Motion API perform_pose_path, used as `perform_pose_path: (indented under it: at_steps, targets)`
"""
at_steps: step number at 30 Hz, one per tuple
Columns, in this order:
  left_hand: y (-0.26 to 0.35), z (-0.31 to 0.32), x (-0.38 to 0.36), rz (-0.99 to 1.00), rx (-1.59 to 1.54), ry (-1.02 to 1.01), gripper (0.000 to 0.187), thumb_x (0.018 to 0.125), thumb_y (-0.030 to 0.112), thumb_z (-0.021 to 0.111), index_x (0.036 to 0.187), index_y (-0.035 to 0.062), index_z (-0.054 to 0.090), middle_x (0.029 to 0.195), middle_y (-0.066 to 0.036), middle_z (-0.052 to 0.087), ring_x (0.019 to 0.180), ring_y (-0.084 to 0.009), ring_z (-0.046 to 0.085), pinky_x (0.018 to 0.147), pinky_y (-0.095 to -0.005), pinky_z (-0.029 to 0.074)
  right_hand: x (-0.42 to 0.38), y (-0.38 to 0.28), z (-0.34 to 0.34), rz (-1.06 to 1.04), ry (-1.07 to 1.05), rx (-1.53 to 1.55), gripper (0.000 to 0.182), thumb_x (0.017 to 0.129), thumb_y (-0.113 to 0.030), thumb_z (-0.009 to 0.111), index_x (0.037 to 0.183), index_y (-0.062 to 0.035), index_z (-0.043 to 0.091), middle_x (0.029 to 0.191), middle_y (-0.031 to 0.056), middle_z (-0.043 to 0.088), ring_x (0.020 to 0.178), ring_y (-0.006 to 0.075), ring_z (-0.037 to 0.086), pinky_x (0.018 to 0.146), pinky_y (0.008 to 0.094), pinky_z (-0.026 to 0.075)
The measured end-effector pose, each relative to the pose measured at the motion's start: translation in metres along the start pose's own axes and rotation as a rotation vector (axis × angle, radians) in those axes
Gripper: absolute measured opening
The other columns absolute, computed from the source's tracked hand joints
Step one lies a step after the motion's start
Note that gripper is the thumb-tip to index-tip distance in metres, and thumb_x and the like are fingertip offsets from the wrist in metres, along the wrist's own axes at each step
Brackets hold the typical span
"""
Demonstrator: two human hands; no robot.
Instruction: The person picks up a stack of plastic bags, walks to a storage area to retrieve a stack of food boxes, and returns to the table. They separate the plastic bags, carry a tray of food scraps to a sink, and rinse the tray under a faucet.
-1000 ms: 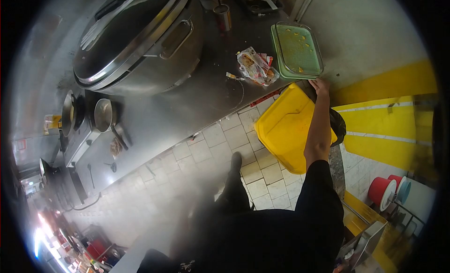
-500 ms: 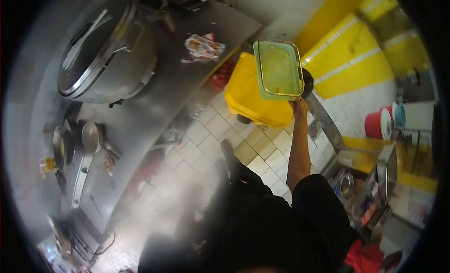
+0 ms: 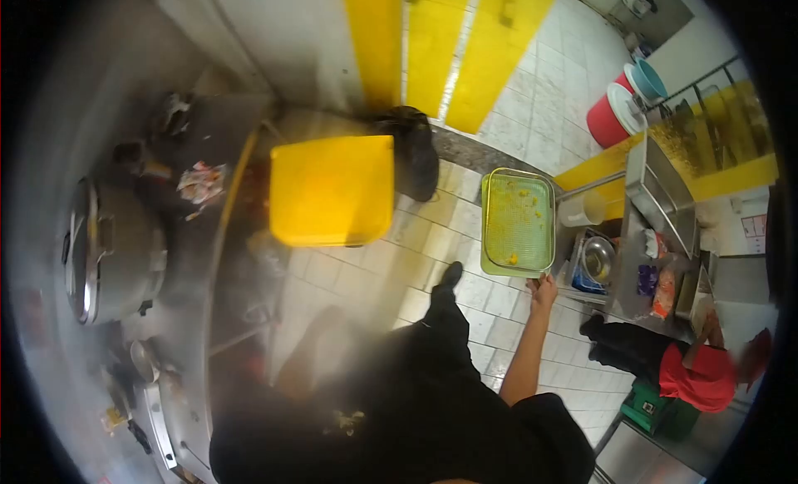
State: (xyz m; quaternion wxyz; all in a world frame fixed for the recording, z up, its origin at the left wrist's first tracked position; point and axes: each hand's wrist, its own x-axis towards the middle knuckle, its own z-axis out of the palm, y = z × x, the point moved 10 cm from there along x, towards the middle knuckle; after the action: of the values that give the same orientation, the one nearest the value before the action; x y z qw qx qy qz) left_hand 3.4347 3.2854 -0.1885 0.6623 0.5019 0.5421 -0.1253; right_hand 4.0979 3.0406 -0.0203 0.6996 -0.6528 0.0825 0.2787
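Observation:
My right hand [image 3: 543,293] is closed on the near edge of a shallow green tray [image 3: 519,222]. A metal wire rim runs around the tray, and yellow-orange crumbs lie on its ridged bottom. The tray hangs over the tiled floor, beside a metal shelf unit on the right. Low in the middle, a blurred forearm that looks like my left [image 3: 303,363] shows through a hazy patch; its fingers cannot be made out.
A yellow lidded bin [image 3: 332,191] stands ahead, beside a black bag [image 3: 413,151]. A steel counter [image 3: 187,259] with a large pot [image 3: 125,251] runs along the left. At right, a co-worker in a red shirt [image 3: 694,374] stands near steel shelving. Red buckets [image 3: 609,118] stand farther back.
My view has turned right, and the tray has moved from above the yellow bin to the right, near the shelf unit. My right hand still holds it. The co-worker now shows more fully.

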Motion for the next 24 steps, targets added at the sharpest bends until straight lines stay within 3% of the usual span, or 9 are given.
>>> perform_pose_path:
  at_steps: [3, 5, 7, 9, 12, 13, 14, 20, 24]
  targets:
    - [0.093, 0.054, 0.047, 0.148, 0.225, -0.147, 0.043, 0.091, 0.044, 0.052, 0.122, 0.0147, 0.053, 0.112, -0.008, 0.063, 0.099, -0.0238, 0.06, 0.081, -0.0432, 0.047, 0.034, -0.018, -0.051, 0.054, 0.163, 0.043, 0.02, 0.095, -0.006, 0.047, 0.111, -0.0006, 0.056, 0.099, 0.0097, 0.063, 0.081, 0.0204, 0.065, 0.072, 0.0335, 0.059]
    - [0.17, 0.094, 0.056, 0.067, -0.042, -0.22, 0.045, 0.09, 0.044, 0.052, 0.123, 0.0135, 0.053, 0.111, -0.008, 0.063, 0.1, -0.0224, 0.06, 0.08, -0.0423, 0.047, 0.074, -0.044, -0.056, 0.015, 0.155, 0.094, 0.023, 0.096, -0.007, 0.045, 0.115, 0.0023, 0.053, 0.11, 0.0142, 0.058, 0.096, 0.0292, 0.063, 0.081, 0.0414, 0.057]
    - [0.284, 0.124, 0.044, 0.142, 0.232, -0.084, 0.044, 0.09, 0.042, 0.053, 0.123, 0.011, 0.053, 0.112, -0.008, 0.062, 0.1, -0.0206, 0.059, 0.082, -0.0393, 0.047, 0.108, -0.066, -0.056, 0.065, 0.177, 0.093, 0.024, 0.097, -0.008, 0.044, 0.117, 0.0019, 0.053, 0.11, 0.0132, 0.059, 0.095, 0.0281, 0.063, 0.081, 0.0416, 0.057]
    - [0.364, 0.152, 0.039, 0.112, 0.178, -0.04, 0.04, 0.093, 0.037, 0.051, 0.122, 0.0091, 0.053, 0.112, -0.007, 0.062, 0.101, -0.0194, 0.059, 0.084, -0.0354, 0.046, 0.15, -0.082, -0.039, 0.066, 0.115, 0.138, 0.025, 0.097, -0.008, 0.044, 0.119, 0.0015, 0.053, 0.109, 0.0122, 0.06, 0.095, 0.0261, 0.063, 0.08, 0.0415, 0.058]
    - [0.503, 0.187, 0.048, 0.415, -0.129, -0.074, 0.034, 0.095, 0.027, 0.05, 0.123, 0.0084, 0.053, 0.114, -0.007, 0.061, 0.103, -0.0186, 0.058, 0.085, -0.0324, 0.045, 0.214, -0.112, -0.004, 0.055, 0.098, 0.173, 0.027, 0.097, -0.009, 0.045, 0.121, 0.0014, 0.051, 0.109, 0.011, 0.06, 0.095, 0.0237, 0.064, 0.078, 0.0407, 0.058]
    - [0.544, 0.193, 0.057, 0.516, -0.158, -0.08, 0.033, 0.095, 0.025, 0.051, 0.124, 0.0081, 0.053, 0.114, -0.006, 0.061, 0.103, -0.0181, 0.058, 0.085, -0.032, 0.045, 0.235, -0.118, 0.01, 0.065, 0.095, 0.181, 0.028, 0.097, -0.009, 0.045, 0.123, 0.0013, 0.05, 0.109, 0.0109, 0.06, 0.096, 0.0233, 0.064, 0.078, 0.0404, 0.058]
    - [0.59, 0.201, 0.062, 0.589, -0.065, -0.079, 0.034, 0.094, 0.022, 0.053, 0.125, 0.0069, 0.052, 0.116, -0.006, 0.06, 0.105, -0.017, 0.057, 0.086, -0.0316, 0.045, 0.249, -0.133, 0.028, 0.056, 0.094, 0.186, 0.026, 0.097, -0.01, 0.047, 0.12, -0.0005, 0.052, 0.106, 0.0094, 0.063, 0.089, 0.0209, 0.065, 0.073, 0.0346, 0.058]
    - [0.855, 0.239, 0.105, 0.996, -0.185, -0.123, 0.05, 0.092, 0.007, 0.054, 0.14, 0.0077, 0.037, 0.136, -0.008, 0.047, 0.099, -0.016, 0.06, 0.083, -0.0272, 0.046, 0.36, -0.164, 0.091, 0.075, 0.112, 0.212, 0.019, 0.095, -0.009, 0.049, 0.111, -0.0006, 0.055, 0.101, 0.0093, 0.062, 0.087, 0.0218, 0.065, 0.073, 0.0383, 0.057]
    - [1.019, 0.243, 0.126, 0.974, -0.012, -0.08, 0.061, 0.09, 0.007, 0.057, 0.144, 0.0093, 0.03, 0.14, -0.007, 0.041, 0.1, -0.0151, 0.06, 0.083, -0.0273, 0.046, 0.437, -0.206, 0.14, 0.056, 0.086, 0.161, 0.022, 0.095, -0.01, 0.05, 0.115, -0.0011, 0.054, 0.105, 0.0081, 0.061, 0.09, 0.0222, 0.064, 0.074, 0.0385, 0.057]
